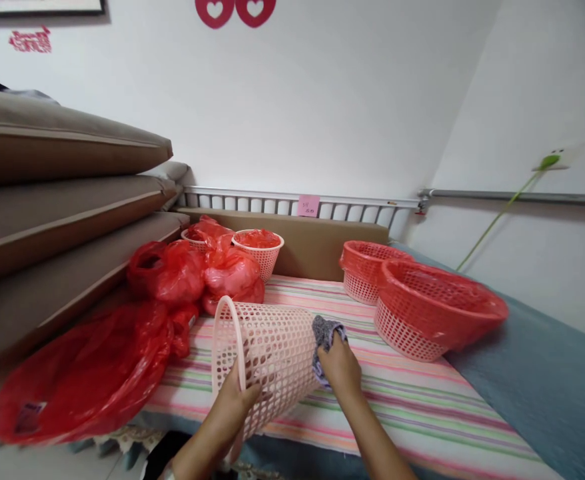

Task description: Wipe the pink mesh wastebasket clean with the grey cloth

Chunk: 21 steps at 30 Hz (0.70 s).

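A pale pink perforated plastic basket [287, 360] lies on its side in front of me, its open rim facing left. My left hand [235, 400] grips that rim, thumb outside and the other fingers inside the opening. In my right hand [341, 365] is a bunched grey and lilac cloth [325, 340], pressed against the basket's base at the right end. The cloth partly hides the base. Striped fabric [412, 400] in pink, green and white spreads beneath the basket.
Red plastic bags [92, 373] lie at the left beside stacked cushions [62, 200]. A bag-lined white basket [265, 250] stands behind. At the right are two baskets with red bags over their rims, a larger one [417, 333] and a smaller one [360, 287]. A radiator [252, 201] lines the wall.
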{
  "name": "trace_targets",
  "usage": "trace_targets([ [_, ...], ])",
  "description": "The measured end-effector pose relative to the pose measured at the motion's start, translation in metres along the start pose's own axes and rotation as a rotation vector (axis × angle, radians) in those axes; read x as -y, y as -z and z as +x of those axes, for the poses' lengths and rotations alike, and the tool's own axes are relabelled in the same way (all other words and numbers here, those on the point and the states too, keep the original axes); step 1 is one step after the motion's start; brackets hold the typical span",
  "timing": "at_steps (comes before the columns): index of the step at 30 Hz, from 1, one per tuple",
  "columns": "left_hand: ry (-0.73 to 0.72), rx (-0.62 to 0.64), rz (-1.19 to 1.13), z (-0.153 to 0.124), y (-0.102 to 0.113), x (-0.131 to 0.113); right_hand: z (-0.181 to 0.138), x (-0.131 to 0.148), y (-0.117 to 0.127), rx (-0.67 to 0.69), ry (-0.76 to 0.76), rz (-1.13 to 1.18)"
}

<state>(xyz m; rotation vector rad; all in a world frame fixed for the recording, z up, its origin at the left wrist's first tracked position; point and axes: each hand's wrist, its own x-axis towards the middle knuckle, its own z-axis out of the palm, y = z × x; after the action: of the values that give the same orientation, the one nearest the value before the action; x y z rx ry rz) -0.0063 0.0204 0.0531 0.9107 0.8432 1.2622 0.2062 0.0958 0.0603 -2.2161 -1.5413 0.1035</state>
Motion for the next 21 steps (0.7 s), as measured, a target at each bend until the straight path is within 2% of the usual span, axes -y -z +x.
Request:
trace_targets([
  [3,-0.001,0.014,0.001,-0.004,-0.001,0.003,-0.029,0.031,0.004,0.014,0.109,0.130],
  [7,-0.115,-0.040,0.042,-0.010,0.004,0.020,-0.087,0.084,0.008,-0.024,0.475,0.313],
  [10,-0.139,-0.081,0.108,-0.011,0.010,0.028,-0.113,0.102,0.008,-0.040,0.617,0.351],
  [12,-0.161,-0.071,0.122,-0.010,0.011,0.031,-0.112,0.099,0.005,-0.053,0.615,0.329],
  [14,-0.171,-0.041,0.100,-0.009,0.012,0.033,-0.098,0.086,0.001,-0.073,0.571,0.262],
  [21,-0.070,0.140,-0.008,-0.010,0.019,0.054,-0.002,0.014,-0.007,-0.115,0.132,-0.014],
])
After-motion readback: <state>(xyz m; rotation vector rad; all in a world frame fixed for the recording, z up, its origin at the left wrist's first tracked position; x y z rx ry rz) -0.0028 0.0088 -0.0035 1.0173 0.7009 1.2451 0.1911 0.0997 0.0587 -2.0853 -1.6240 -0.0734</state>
